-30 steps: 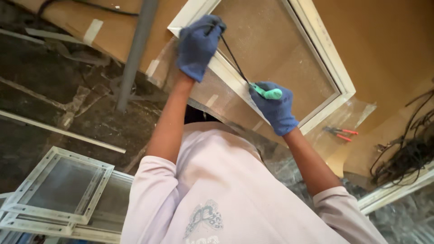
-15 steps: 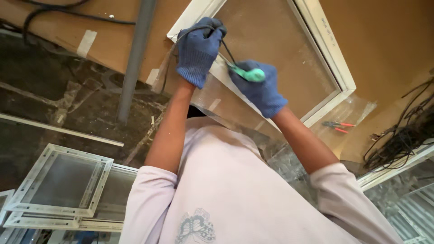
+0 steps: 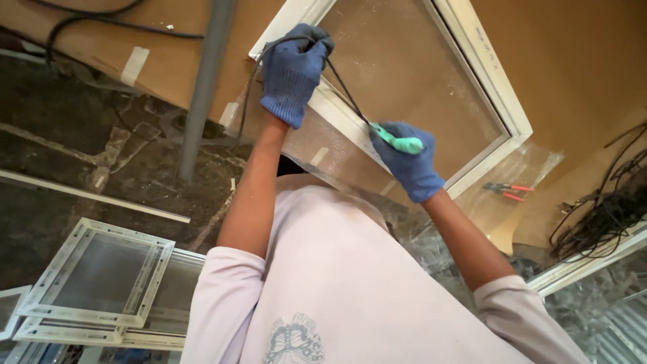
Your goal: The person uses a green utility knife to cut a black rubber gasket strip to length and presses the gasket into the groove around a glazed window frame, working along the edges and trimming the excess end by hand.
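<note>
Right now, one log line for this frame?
left hand: gripping black cord | right hand: holding green-handled tool on white frame edge | mesh in frame | red pliers on board

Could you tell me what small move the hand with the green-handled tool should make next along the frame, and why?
Probably run the green-handled tool a little further along the white frame edge toward the left hand. The black cord stretches taut between that hand and the tool in the right hand, so that length seems not yet pressed in over the mesh.

Green tool (image 3: 397, 141) tip hidden behind right hand (image 3: 411, 165).
</note>
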